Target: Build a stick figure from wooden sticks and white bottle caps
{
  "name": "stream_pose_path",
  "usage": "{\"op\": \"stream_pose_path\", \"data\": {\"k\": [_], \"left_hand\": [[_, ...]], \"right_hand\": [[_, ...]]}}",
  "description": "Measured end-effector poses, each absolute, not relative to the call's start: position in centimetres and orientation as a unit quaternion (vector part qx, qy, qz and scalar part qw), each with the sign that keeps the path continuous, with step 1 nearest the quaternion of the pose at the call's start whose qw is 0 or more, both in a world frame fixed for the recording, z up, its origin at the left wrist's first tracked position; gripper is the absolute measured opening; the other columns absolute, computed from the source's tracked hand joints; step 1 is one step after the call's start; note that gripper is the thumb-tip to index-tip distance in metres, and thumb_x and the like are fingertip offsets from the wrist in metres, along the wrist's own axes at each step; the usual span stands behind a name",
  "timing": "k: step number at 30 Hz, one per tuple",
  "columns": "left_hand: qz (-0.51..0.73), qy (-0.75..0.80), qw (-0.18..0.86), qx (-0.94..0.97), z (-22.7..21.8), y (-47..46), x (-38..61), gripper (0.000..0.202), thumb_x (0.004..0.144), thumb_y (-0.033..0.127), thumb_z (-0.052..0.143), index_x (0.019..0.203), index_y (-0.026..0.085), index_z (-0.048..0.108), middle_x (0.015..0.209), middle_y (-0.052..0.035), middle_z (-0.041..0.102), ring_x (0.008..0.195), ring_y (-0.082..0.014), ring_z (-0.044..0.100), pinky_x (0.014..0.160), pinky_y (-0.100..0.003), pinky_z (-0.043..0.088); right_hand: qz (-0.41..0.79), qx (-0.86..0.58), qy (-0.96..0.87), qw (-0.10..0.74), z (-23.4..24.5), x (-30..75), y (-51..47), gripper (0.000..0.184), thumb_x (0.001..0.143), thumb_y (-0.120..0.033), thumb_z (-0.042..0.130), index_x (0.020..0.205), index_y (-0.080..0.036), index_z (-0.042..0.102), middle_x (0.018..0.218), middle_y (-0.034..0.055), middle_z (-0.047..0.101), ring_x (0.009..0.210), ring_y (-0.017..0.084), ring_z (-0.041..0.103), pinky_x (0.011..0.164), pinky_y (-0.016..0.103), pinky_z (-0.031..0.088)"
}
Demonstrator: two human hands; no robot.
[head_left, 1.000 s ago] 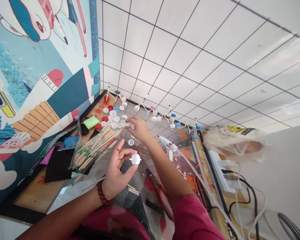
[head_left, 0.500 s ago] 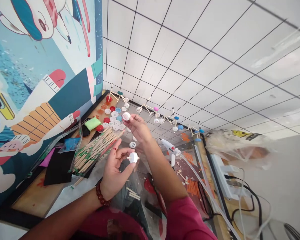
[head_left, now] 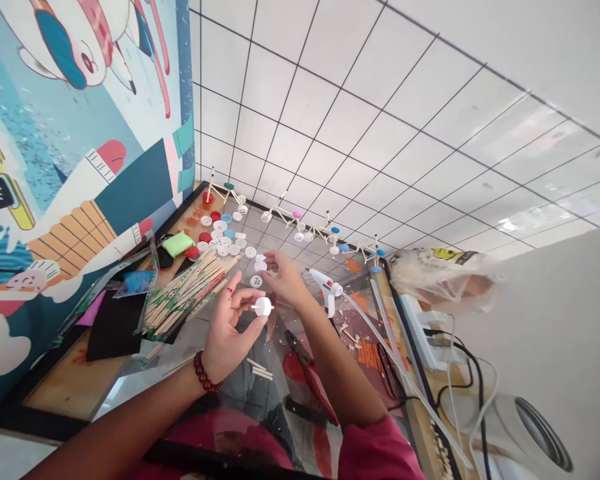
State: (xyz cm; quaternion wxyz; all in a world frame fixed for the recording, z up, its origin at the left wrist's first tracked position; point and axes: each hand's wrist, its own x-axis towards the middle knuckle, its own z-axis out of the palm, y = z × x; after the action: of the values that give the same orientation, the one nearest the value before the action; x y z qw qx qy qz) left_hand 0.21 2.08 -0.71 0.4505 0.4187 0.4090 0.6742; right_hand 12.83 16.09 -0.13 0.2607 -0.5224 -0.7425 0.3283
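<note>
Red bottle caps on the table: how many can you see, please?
2: a red cap near the pile's edge, a second red cap beside the green sponge. Some may be hidden.

This looks like a craft room: a table (head_left: 75,380) holds a glue gun (head_left: 323,283), bundles of wooden sticks (head_left: 190,300) and scattered bottle caps (head_left: 220,240), with a power strip (head_left: 420,333) nearby, beside a brightly painted mural wall (head_left: 80,133) and white tiles (head_left: 330,133).
</note>
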Motion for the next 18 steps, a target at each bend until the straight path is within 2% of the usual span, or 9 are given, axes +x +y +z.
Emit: {"op": "stream_pose_path", "data": {"k": [2, 5, 7, 9, 18], "left_hand": [[0.664, 0.412, 0.454, 0.429, -0.9, 1.7, 0.5, 0.073, 0.084, 0.019, 0.072, 0.149, 0.023, 0.037, 0.113, -0.0083, 0.072, 0.105, -0.0192, 0.071, 0.095, -0.036, 0.058], [0.649, 0.415, 0.456, 0.445, -1.2, 1.3, 0.9, 0.072, 0.085, 0.016, 0.07, 0.149, 0.022, 0.037, 0.114, -0.009, 0.072, 0.106, -0.0191, 0.07, 0.096, -0.037, 0.057], [0.646, 0.413, 0.458, 0.449, -1.2, 1.2, 0.9, 0.073, 0.085, 0.015, 0.069, 0.149, 0.022, 0.036, 0.113, -0.0089, 0.072, 0.106, -0.0189, 0.07, 0.096, -0.037, 0.057], [0.646, 0.412, 0.463, 0.446, -1.2, 1.2, 0.8, 0.073, 0.086, 0.016, 0.069, 0.15, 0.022, 0.035, 0.113, -0.0087, 0.072, 0.106, -0.019, 0.07, 0.097, -0.037, 0.056], [0.67, 0.419, 0.462, 0.402, -0.9, 1.9, 0.2, 0.071, 0.086, 0.015, 0.071, 0.149, 0.025, 0.039, 0.114, -0.0075, 0.071, 0.107, -0.0191, 0.07, 0.096, -0.038, 0.057]], "right_hand": [[0.264, -0.516, -0.789, 0.203, -0.2, 12.6, 16.6, 0.038, 0.083, -0.019, 0.072, 0.12, -0.018, 0.066, 0.111, 0.0106, 0.075, 0.104, 0.025, 0.07, 0.095, 0.042, 0.054], [0.225, -0.479, -0.83, 0.179, 0.4, 11.4, 17.6, 0.025, 0.084, -0.021, 0.074, 0.109, -0.02, 0.073, 0.113, 0.0095, 0.075, 0.11, 0.026, 0.068, 0.099, 0.04, 0.05], [0.177, -0.451, -0.86, 0.159, 0.9, 10.1, 18.6, 0.018, 0.089, -0.021, 0.07, 0.106, -0.021, 0.075, 0.116, 0.0083, 0.075, 0.111, 0.025, 0.067, 0.098, 0.036, 0.049], [0.142, -0.438, -0.877, 0.139, 1.2, 8.6, 19.7, 0.019, 0.094, -0.017, 0.062, 0.106, -0.022, 0.077, 0.117, 0.0079, 0.075, 0.109, 0.023, 0.068, 0.095, 0.034, 0.049], [0.168, -0.433, -0.879, 0.106, -0.5, 3.3, 23.5, 0.022, 0.093, -0.014, 0.059, 0.095, -0.021, 0.08, 0.108, 0.0104, 0.073, 0.105, 0.026, 0.064, 0.091, 0.035, 0.045]]}}
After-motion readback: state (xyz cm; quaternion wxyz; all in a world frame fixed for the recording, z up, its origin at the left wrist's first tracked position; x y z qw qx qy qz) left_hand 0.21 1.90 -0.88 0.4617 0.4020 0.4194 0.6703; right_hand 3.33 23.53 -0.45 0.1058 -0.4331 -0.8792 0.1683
